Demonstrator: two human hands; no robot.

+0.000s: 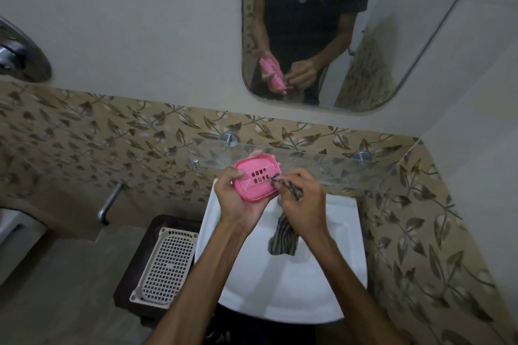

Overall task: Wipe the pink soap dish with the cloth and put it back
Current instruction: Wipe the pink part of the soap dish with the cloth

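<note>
My left hand (238,202) grips the pink soap dish (256,179) from below and the left, tilted toward me, its slotted inside showing. My right hand (301,199) pinches a striped grey cloth (283,235) and presses a bunched tip of it against the dish's right edge. The rest of the cloth hangs down over the white sink (283,283). Both hands are above the sink's back edge, just in front of a glass shelf (336,161).
A mirror (322,28) on the wall reflects my hands and the dish. A beige perforated tray (165,263) lies on a dark stool left of the sink. A metal tap pipe (110,202) sticks out of the leaf-patterned tiles at the left.
</note>
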